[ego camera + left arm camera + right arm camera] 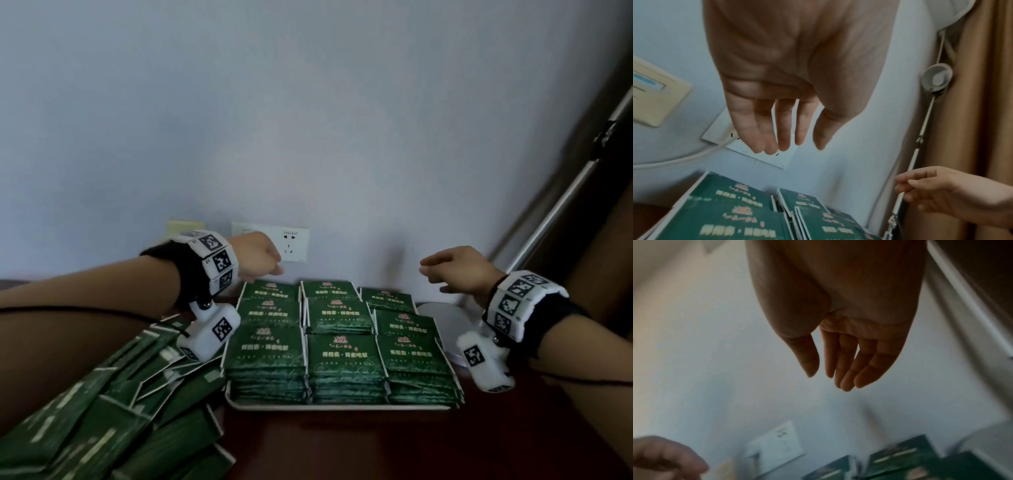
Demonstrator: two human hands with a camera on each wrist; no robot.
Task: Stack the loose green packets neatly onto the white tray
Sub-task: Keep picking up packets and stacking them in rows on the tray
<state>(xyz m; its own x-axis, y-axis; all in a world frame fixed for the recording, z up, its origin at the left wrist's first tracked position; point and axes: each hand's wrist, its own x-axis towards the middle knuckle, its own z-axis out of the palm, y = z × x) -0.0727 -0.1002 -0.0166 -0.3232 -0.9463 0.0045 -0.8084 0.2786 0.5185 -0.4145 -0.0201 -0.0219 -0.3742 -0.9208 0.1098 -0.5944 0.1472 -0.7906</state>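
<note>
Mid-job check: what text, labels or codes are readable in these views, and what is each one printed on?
Nothing reads with certainty.
Stacked green packets on the white tray: pale Chinese characters with a dot in the middle, under a red-and-white emblem; too blurred to quote.
Loose green packets piled at left: pale label patches, illegible.
White wristbands and wrist cameras: black-and-white square codes, no words.
White wall socket: tiny print, unreadable.
Cream wall plate: blue strip, blurred.

Air above stacked packets (339, 353) open; loose packet heap (113, 404) blocks left, wall (308, 120) close behind.
</note>
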